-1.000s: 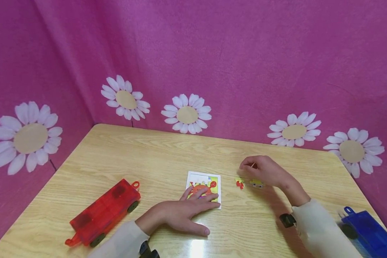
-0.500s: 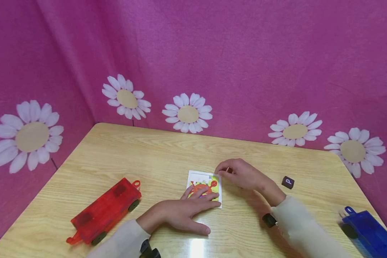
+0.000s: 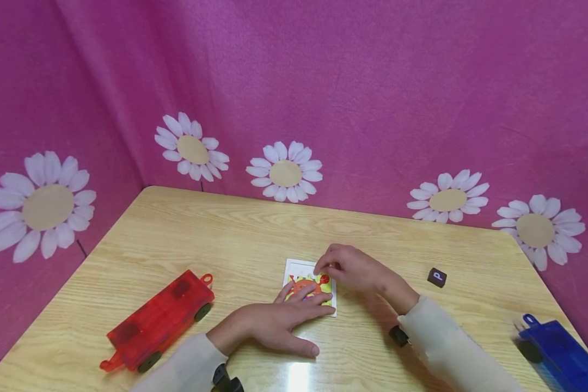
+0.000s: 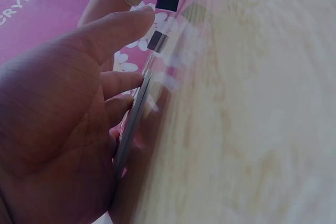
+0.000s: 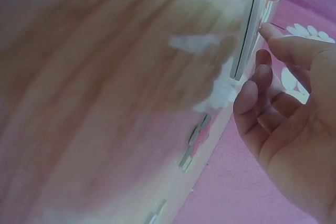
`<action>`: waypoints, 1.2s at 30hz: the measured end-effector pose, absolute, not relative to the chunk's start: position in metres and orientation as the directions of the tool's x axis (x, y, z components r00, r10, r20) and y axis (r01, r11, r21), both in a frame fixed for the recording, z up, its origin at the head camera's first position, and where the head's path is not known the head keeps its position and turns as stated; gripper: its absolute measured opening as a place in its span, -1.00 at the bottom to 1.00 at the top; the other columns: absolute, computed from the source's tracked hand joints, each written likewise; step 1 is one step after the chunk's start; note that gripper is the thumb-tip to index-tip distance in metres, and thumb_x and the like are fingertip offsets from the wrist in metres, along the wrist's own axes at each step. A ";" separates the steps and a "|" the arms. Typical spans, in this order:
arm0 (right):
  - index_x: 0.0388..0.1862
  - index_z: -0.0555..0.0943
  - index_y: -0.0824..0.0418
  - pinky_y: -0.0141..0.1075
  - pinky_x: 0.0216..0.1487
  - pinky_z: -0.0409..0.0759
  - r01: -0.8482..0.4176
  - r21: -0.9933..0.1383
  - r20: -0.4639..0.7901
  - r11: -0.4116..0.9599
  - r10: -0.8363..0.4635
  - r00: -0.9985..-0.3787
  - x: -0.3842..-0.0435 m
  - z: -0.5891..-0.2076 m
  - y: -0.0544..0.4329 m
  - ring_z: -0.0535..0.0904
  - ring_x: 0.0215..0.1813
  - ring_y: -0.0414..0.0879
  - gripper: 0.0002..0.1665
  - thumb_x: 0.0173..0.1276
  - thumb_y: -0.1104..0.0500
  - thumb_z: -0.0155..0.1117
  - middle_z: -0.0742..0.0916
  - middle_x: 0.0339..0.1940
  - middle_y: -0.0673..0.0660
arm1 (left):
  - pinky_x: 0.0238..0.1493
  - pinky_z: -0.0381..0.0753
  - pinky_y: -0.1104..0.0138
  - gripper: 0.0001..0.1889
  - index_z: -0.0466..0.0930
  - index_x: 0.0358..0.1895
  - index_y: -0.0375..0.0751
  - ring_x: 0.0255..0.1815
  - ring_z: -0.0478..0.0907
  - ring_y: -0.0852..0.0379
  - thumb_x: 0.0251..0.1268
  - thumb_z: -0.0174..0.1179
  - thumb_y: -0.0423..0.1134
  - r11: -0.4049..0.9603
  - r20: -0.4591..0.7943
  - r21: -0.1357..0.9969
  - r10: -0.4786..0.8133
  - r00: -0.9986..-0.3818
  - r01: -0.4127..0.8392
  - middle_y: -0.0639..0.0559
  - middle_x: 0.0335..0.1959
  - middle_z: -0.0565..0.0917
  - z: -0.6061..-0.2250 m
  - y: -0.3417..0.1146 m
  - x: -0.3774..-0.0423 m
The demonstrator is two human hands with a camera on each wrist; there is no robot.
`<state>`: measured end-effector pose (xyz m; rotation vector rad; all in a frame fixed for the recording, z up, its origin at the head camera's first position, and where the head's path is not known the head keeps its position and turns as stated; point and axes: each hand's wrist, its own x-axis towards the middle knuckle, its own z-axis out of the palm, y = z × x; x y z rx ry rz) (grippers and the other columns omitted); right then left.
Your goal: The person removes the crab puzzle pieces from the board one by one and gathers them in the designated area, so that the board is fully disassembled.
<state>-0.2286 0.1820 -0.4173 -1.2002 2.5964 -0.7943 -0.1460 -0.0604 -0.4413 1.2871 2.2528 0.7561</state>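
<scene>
A crab jigsaw puzzle in a white-framed tray lies at the middle of the table, with an orange crab on it. Spread fingers of my left hand rest across its lower half; the thumb points away along the tabletop. My right hand has bent fingertips at the tray's upper right corner. In the right wrist view its thumb is right at the tray edge; I cannot tell whether a piece is pinched there. A loose puzzle piece lies nearby, hidden under the hand in the head view.
A red toy wagon stands at left, a blue one at the right edge. A dark cube marked P sits right of my right forearm. Behind the wooden table hangs a pink curtain with daisies.
My right hand has moved left from above the loose pieces to the tray's upper right corner, uncovering the dark cube. My left hand has stayed in place.
</scene>
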 end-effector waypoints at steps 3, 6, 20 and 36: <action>-0.14 0.80 0.15 -0.26 -0.08 0.59 -0.653 -0.532 0.061 0.539 -0.745 -0.664 -0.229 -0.418 0.182 0.56 -0.16 -0.22 -0.75 0.46 0.40 0.24 0.69 -0.22 -0.08 | 0.51 -0.48 -0.20 -0.21 0.15 0.65 0.05 0.68 -0.38 0.02 0.48 0.10 0.27 0.420 -0.102 0.644 0.876 -0.472 0.640 0.19 0.69 -0.05 -0.441 -0.060 -0.146; -0.15 0.80 0.15 -0.26 -0.07 0.59 -0.653 -0.530 0.061 0.541 -0.743 -0.666 -0.228 -0.418 0.182 0.56 -0.16 -0.22 -0.74 0.45 0.40 0.23 0.70 -0.22 -0.07 | 0.51 -0.48 -0.20 -0.21 0.16 0.65 0.05 0.68 -0.38 0.02 0.48 0.10 0.27 0.421 -0.103 0.644 0.875 -0.473 0.639 0.19 0.69 -0.05 -0.441 -0.060 -0.146; -0.21 0.78 0.13 -0.27 -0.11 0.56 -0.653 -0.511 0.060 0.559 -0.735 -0.676 -0.225 -0.415 0.179 0.51 -0.19 -0.20 -0.66 0.43 0.47 0.15 0.65 -0.24 -0.01 | 0.50 -0.45 -0.24 -0.21 0.15 0.65 0.08 0.68 -0.38 -0.01 0.48 0.09 0.29 0.425 -0.114 0.648 0.875 -0.471 0.632 0.19 0.69 -0.06 -0.441 -0.060 -0.147; -0.18 0.77 0.12 -0.23 -0.09 0.57 -0.635 -0.486 0.019 0.601 -0.719 -0.695 -0.226 -0.405 0.173 0.53 -0.22 -0.19 -0.67 0.44 0.46 0.14 0.70 -0.26 -0.05 | 0.50 -0.43 -0.24 -0.21 0.17 0.65 0.09 0.68 -0.36 -0.05 0.47 0.11 0.28 0.433 -0.115 0.644 0.870 -0.479 0.631 0.18 0.69 -0.05 -0.441 -0.060 -0.146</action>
